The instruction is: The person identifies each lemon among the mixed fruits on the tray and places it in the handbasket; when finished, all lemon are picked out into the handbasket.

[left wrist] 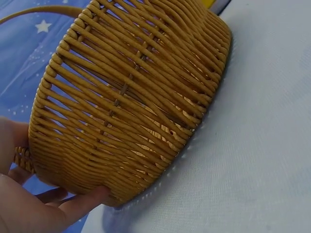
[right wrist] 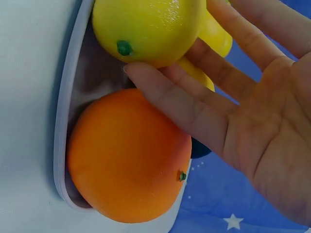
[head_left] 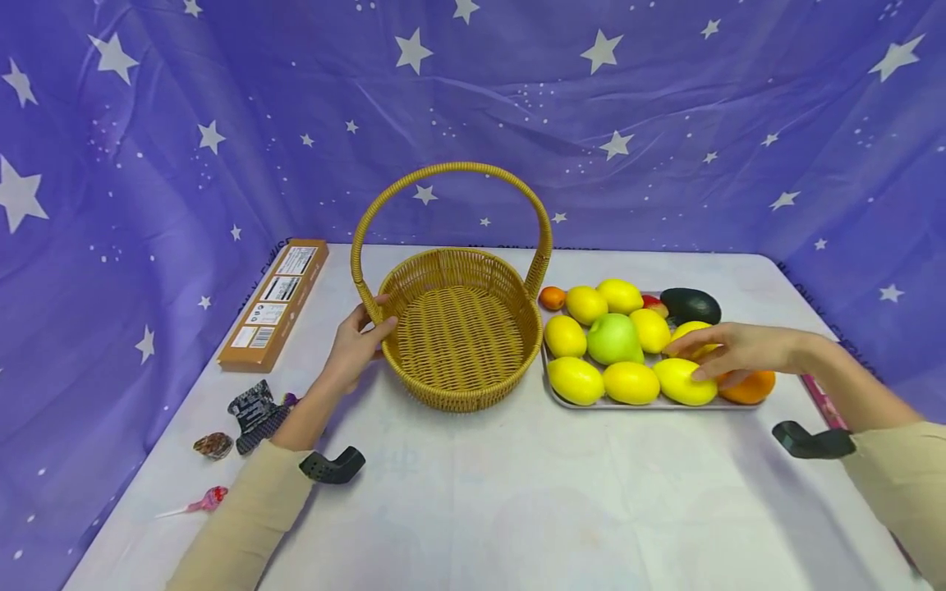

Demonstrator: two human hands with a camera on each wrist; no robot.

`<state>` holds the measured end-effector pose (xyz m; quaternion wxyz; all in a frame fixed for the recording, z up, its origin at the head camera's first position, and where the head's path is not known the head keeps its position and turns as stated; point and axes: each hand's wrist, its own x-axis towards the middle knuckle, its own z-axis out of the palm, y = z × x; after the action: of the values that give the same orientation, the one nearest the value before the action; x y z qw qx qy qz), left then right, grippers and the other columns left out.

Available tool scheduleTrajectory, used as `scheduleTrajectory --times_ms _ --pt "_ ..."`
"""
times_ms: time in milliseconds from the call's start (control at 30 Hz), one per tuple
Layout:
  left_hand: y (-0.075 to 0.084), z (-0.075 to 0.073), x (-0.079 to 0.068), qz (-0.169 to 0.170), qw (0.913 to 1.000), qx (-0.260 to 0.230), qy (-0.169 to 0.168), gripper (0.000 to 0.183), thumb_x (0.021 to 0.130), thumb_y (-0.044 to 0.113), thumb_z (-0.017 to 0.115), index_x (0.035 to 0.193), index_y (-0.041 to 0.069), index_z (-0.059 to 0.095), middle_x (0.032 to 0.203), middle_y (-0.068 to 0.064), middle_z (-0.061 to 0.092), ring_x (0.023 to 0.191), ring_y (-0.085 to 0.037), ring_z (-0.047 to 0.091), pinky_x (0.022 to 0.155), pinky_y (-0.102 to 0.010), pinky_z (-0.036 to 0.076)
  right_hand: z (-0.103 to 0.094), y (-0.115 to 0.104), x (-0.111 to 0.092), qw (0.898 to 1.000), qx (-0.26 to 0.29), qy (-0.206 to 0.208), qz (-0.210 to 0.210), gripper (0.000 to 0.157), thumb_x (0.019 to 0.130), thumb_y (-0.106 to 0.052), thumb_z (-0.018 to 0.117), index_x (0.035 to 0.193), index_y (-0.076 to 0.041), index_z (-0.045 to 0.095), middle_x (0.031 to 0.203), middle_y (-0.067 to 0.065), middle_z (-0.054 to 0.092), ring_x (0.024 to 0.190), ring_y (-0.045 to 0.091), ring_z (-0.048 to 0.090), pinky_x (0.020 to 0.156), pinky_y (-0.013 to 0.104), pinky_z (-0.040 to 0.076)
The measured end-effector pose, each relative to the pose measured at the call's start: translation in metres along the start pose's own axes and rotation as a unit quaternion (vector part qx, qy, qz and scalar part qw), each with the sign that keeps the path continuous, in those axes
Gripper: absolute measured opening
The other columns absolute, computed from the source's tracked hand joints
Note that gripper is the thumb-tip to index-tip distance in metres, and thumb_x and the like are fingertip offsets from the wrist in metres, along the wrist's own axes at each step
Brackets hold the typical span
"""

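Observation:
My left hand point(head_left: 351, 349) grips the left rim of a woven basket point(head_left: 452, 400) with a tall arched handle. In the left wrist view, the fingers and thumb lie around the wicker side point(left wrist: 131, 97). Over the right end of a shallow tray point(head_left: 528, 406) full of fruit, my right hand point(head_left: 750, 349) reaches to a yellow lemon point(head_left: 676, 382) in the front row. Its fingers are fairly straight beside the lemon point(right wrist: 150, 29) in the right wrist view. An orange point(right wrist: 129, 155) lies just below that hand.
The tray also bears a green apple point(head_left: 613, 338), several more lemons and a dark avocado point(head_left: 691, 304). On the left lie a long cardboard box point(head_left: 275, 308), a dark patterned cloth item point(head_left: 254, 414), a brown shell-like piece point(head_left: 213, 445) and a lollipop point(head_left: 210, 498).

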<state>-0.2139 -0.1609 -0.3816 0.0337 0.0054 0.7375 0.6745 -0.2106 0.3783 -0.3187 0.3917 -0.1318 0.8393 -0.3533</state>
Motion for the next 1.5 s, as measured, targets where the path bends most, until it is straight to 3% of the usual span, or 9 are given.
scheduleTrajectory --times_ms 300,433,567,667,833,967,1167,1500 --pt "-0.002 -0.005 -0.002 0.002 0.9999 -0.014 0.003 0.053 0.1 0.012 0.053 0.149 0.006 0.033 0.147 -0.02 0.034 0.122 -0.042 0.048 0.083 -0.038 0.055 0.01 -0.004 0.014 0.998 -0.051 0.03 -0.013 0.062 0.087 -0.019 0.073 0.139 0.001 0.046 0.142 0.03 0.032 0.108 0.033 0.044 0.07 0.035 0.053" --pt "-0.003 -0.006 -0.002 0.006 0.9998 -0.018 -0.005 0.054 0.1 0.012 0.053 0.149 0.005 0.032 0.147 -0.021 0.034 0.122 -0.043 0.047 0.082 -0.036 0.055 0.007 -0.002 0.011 0.996 -0.076 0.048 -0.026 0.06 0.087 -0.023 0.073 0.138 -0.003 0.049 0.143 0.029 0.035 0.117 0.038 0.043 0.076 0.034 0.054" --pt "-0.003 -0.007 -0.002 0.009 0.9997 -0.02 -0.01 0.054 0.101 0.012 0.053 0.15 0.006 0.032 0.148 -0.021 0.033 0.121 -0.044 0.047 0.081 -0.035 0.055 0.001 -0.006 0.006 0.997 -0.048 0.055 -0.04 0.058 0.09 -0.02 0.069 0.14 -0.004 0.045 0.146 0.029 0.03 0.124 0.046 0.038 0.083 0.039 0.054" --pt "-0.003 -0.009 -0.001 0.011 0.9996 -0.019 -0.018 0.055 0.101 0.012 0.052 0.151 0.006 0.03 0.149 -0.021 0.031 0.124 -0.043 0.046 0.084 -0.038 0.054 -0.004 -0.018 0.005 0.996 -0.017 0.062 -0.06 0.058 0.093 -0.017 0.064 0.144 -0.007 0.039 0.148 0.026 0.028 0.124 0.041 0.042 0.086 0.042 0.054" --pt "-0.003 -0.012 0.001 0.008 0.9993 -0.01 -0.035 0.057 0.101 0.011 0.051 0.153 0.008 0.027 0.151 -0.021 0.027 0.128 -0.041 0.043 0.087 -0.042 0.052 -0.003 -0.051 0.017 0.988 -0.009 0.1 -0.12 0.056 0.097 -0.015 0.058 0.148 -0.011 0.035 0.145 0.022 0.035 0.117 0.027 0.053 0.087 0.04 0.052" --pt "-0.004 -0.014 0.001 0.008 0.9992 -0.008 -0.039 0.058 0.101 0.01 0.05 0.153 0.007 0.025 0.153 -0.021 0.025 0.128 -0.042 0.043 0.087 -0.041 0.053 0.007 -0.087 0.037 0.983 0.043 0.108 -0.142 0.059 0.098 -0.016 0.059 0.149 -0.01 0.031 0.149 0.025 0.027 0.116 0.032 0.055 0.09 0.048 0.051" --pt "-0.006 -0.012 0.0 0.009 0.9989 -0.008 -0.046 0.059 0.101 0.009 0.05 0.154 0.007 0.023 0.154 -0.021 0.024 0.129 -0.042 0.041 0.089 -0.043 0.052 0.027 -0.137 0.073 0.975 0.127 0.081 -0.164 0.062 0.097 -0.016 0.061 0.151 -0.011 0.029 0.148 0.022 0.028 0.112 0.031 0.057 0.095 0.052 0.046" --pt "-0.003 -0.011 0.004 0.018 0.9984 -0.009 -0.053 0.058 0.101 0.009 0.05 0.153 0.005 0.025 0.153 -0.022 0.025 0.13 -0.042 0.041 0.089 -0.044 0.052 0.065 -0.205 0.15 0.97 0.174 0.036 -0.167 0.062 0.096 -0.014 0.062 0.15 -0.013 0.033 0.138 0.018 0.04 0.111 0.032 0.056 0.088 0.045 0.052"
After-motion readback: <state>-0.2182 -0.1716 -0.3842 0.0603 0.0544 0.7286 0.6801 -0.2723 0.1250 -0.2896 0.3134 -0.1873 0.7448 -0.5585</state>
